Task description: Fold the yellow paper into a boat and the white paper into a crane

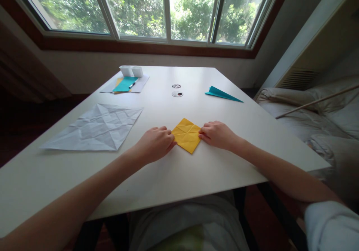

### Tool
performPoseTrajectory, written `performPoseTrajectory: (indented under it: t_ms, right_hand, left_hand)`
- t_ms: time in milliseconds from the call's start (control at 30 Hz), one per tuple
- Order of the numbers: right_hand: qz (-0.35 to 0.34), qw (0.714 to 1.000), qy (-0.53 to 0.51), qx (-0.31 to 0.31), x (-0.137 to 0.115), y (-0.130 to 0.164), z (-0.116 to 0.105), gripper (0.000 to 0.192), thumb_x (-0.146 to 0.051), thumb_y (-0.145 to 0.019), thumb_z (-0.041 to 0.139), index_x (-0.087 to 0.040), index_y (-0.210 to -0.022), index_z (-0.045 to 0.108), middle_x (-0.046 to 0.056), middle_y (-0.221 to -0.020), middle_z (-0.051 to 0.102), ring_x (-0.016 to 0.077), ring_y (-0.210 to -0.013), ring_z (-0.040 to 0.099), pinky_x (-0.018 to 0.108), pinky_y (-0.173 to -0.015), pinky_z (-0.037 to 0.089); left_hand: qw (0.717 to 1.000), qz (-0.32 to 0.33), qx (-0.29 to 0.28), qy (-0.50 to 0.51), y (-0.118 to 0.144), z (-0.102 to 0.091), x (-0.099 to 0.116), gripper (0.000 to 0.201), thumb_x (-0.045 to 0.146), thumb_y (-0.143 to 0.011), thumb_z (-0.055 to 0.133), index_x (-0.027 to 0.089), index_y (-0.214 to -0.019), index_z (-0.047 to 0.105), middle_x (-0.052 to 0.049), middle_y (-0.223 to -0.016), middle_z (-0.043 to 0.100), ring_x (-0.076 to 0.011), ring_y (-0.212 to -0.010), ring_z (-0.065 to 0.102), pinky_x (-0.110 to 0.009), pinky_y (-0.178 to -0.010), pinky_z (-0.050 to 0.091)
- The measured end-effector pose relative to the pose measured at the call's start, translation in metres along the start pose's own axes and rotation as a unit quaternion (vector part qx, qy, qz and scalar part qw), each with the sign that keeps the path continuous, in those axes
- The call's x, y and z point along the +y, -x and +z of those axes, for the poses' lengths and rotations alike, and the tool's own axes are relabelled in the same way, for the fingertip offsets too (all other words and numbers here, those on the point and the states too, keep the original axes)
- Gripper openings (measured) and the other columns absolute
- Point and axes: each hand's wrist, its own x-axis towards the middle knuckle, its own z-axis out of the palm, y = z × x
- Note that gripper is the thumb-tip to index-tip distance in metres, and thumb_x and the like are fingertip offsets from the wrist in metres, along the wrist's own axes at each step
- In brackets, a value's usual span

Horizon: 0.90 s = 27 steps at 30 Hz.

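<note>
White tabletop [174, 176] under a wide window [146, 11], green trees beyond the glass. Flat between both sets of fingers: a small yellow paper square [186, 135], creased, turned like a diamond. Left hand [155, 143] curled at the square's left corner, fingers [168, 140] bent together and pressing on the paper's edge. Right hand [217, 134] at the opposite corner, fingers [204, 133] drawn together, tips pinching or pressing that corner; which of the two, hard to tell. Both hands resting on the tabletop.

Well left of the left fingers, a large white sheet [95, 127], heavily creased, lying open. Far beyond the fingers, a teal folded paper [223, 94] shaped like a long point, off to the right. Straight ahead of the fingers, two small round objects [177, 91], too small to identify. Far ahead and left, a stack of papers [126, 84] with teal on top, a pen across it, and two small white boxes [131, 70] just behind. Right of the tabletop, a pale cushioned seat [316, 112].
</note>
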Motion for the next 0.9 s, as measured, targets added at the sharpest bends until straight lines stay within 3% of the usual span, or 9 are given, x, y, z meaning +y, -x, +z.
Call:
performPoseTrajectory:
  t_ms: [133,233,333,400,567,900]
  right_hand:
    - [0.0,1.0,-0.028,0.005,0.003,0.0,0.001,0.023,-0.037,-0.086,0.05,-0.019,-0.08,0.064,0.005,-0.082,0.065,0.0164,-0.073,0.059,0.028,-0.065,0.04]
    - [-0.011,0.998,-0.065,0.021,0.006,-0.001,0.006,0.021,-0.038,-0.084,0.054,-0.02,-0.089,0.064,0.006,-0.089,0.065,0.0183,-0.082,0.059,0.03,-0.072,0.042]
    - [-0.001,0.995,-0.087,0.043,0.011,-0.003,0.013,0.038,-0.044,-0.082,0.056,-0.019,-0.11,0.059,0.01,-0.107,0.062,0.0233,-0.096,0.056,0.036,-0.083,0.043]
    - [0.011,0.994,-0.1,0.038,0.015,-0.004,0.016,0.048,-0.047,-0.081,0.056,-0.018,-0.119,0.055,0.012,-0.114,0.059,0.0253,-0.101,0.054,0.039,-0.085,0.044]
    - [0.023,0.989,-0.145,0.022,0.024,-0.005,0.019,0.047,-0.05,-0.08,0.056,-0.019,-0.115,0.058,0.012,-0.113,0.058,0.0256,-0.101,0.053,0.042,-0.088,0.044]
    - [0.028,0.982,-0.186,0.03,0.027,-0.006,0.02,0.044,-0.046,-0.078,0.059,-0.019,-0.112,0.059,0.011,-0.115,0.059,0.0252,-0.103,0.054,0.041,-0.09,0.043]
  left_hand:
    - [1.0,-0.013,0.023,-0.016,-0.001,0.004,-0.005,0.034,0.03,-0.09,0.038,0.017,-0.071,0.062,-0.007,-0.074,0.065,-0.02,-0.08,0.059,-0.03,-0.067,0.045]
    - [0.999,-0.028,0.043,0.0,-0.003,0.012,-0.012,0.029,0.032,-0.089,0.04,0.019,-0.074,0.061,-0.006,-0.077,0.065,-0.0189,-0.081,0.058,-0.027,-0.063,0.044]
    - [0.995,-0.069,0.062,0.037,-0.006,0.022,-0.02,0.022,0.036,-0.086,0.045,0.022,-0.09,0.062,-0.005,-0.091,0.065,-0.0204,-0.087,0.057,-0.028,-0.065,0.046]
    - [0.99,-0.101,0.068,0.068,-0.008,0.028,-0.026,0.029,0.041,-0.084,0.047,0.022,-0.101,0.061,-0.006,-0.098,0.064,-0.0226,-0.093,0.056,-0.031,-0.071,0.048]
    - [0.982,-0.104,0.071,0.142,-0.012,0.039,-0.04,0.039,0.047,-0.082,0.05,0.019,-0.105,0.065,-0.009,-0.105,0.06,-0.0228,-0.095,0.055,-0.035,-0.085,0.045]
    - [0.978,-0.09,0.094,0.164,-0.012,0.04,-0.044,0.032,0.044,-0.08,0.054,0.021,-0.099,0.068,-0.007,-0.1,0.064,-0.0237,-0.097,0.053,-0.035,-0.085,0.044]
